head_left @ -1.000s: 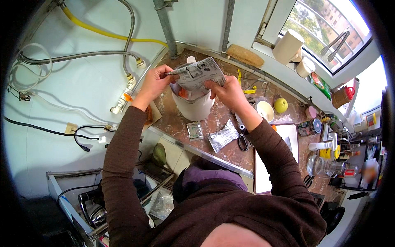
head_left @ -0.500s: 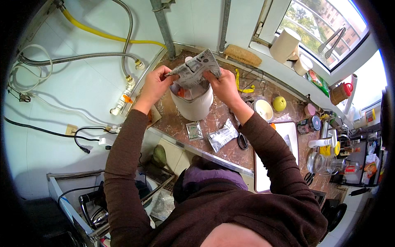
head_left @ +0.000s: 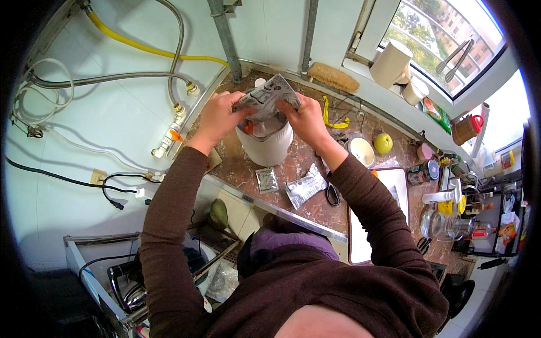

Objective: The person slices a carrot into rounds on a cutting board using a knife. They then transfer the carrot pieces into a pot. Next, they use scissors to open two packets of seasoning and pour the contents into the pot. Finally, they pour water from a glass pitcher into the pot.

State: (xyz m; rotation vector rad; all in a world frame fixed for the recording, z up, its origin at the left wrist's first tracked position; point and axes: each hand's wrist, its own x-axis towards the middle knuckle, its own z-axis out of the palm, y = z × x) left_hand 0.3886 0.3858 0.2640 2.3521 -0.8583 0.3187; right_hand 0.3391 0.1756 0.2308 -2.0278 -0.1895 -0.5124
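Between my two hands is a grey packet [head_left: 273,94] with dark print, tilted over the mouth of a white round container [head_left: 267,150]. My left hand [head_left: 220,118] pinches its left side, and my right hand [head_left: 307,119] grips its right side. Something orange and some pale or clear material show inside the container; the packet hides the rest. On the counter [head_left: 236,169] in front lie a small clear-and-green sachet [head_left: 266,179], a silver-white packet [head_left: 305,187] and black-handled scissors [head_left: 333,195].
Right of the container stand a white bowl [head_left: 360,151] and a yellow-green apple [head_left: 382,142]. A white tray [head_left: 360,236] lies beneath my right forearm. Jars [head_left: 423,171] crowd the right side. Hoses [head_left: 129,78] and an orange-handled valve [head_left: 175,135] line the left wall.
The packet has come slightly lower, and its top edge is bent more. My left hand has shifted a little to the right, with its wrist turned.
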